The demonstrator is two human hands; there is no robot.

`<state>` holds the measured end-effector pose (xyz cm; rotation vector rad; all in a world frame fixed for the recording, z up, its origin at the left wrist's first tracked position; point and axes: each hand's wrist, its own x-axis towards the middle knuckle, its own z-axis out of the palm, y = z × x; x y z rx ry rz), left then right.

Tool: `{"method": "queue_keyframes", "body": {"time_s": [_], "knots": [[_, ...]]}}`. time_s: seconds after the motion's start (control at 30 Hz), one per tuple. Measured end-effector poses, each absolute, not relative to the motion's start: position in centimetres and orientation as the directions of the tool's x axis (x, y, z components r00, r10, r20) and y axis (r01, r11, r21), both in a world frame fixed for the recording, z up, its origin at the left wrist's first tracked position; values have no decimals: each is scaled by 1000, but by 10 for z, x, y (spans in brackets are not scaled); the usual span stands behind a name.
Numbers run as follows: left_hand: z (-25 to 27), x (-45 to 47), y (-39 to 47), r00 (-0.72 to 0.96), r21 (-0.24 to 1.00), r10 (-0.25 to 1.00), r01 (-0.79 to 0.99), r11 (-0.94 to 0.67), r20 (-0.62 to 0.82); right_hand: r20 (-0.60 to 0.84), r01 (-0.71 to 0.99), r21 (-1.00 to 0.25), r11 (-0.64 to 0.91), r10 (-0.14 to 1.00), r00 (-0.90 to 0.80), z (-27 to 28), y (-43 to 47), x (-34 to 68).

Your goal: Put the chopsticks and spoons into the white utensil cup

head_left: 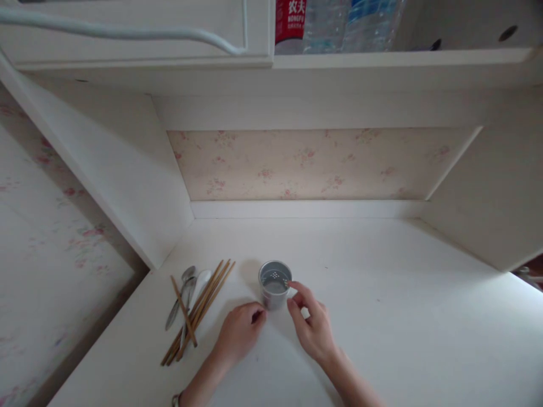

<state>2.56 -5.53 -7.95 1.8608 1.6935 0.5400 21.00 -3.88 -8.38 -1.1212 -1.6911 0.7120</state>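
Observation:
A grey metal cutlery cup (275, 299) with small punched holes stands upright on the white tabletop, and no utensils show inside it. My left hand (241, 332) rests on the table just left of its base, fingers curled into a loose fist with nothing visible in them. On the other side, my right hand (311, 325) has its index finger stretched to the cup's right rim, seemingly touching it, with the thumb apart below. Several wooden chopsticks (212, 291) lie in a loose pile to the left, partly over metal spoons (186, 277) and a white spoon (202, 280).
White side panels (127, 152) and a back ledge (305, 209) enclose the desk (382, 316). Overhead runs a shelf (339, 79) holding plastic bottles (326, 25), beside a cabinet door with a pale curved handle (127, 29). Floral wallpaper (288, 164) covers the back.

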Motion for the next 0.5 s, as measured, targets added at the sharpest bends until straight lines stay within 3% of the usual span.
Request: {"method": "queue_keyframes", "body": {"time_s": [0.17, 0.33, 0.4, 0.5], "knots": [[-79, 30, -56, 88, 631, 993, 776, -18, -80, 267, 172, -953, 248, 959, 96, -86, -27, 218], [-65, 19, -65, 91, 762, 988, 646, 36, -124, 118, 31, -993, 114, 970, 214, -88, -7, 226], [-53, -1, -68, -3, 743, 996, 666, 71, -93, 81, 19, -997, 79, 973, 216, -90, -3, 227], [-39, -48, -68, -240, 602, 971, 774, 194, -4, 65, 34, -998, 60, 980, 187, -94, -1, 225]]}}
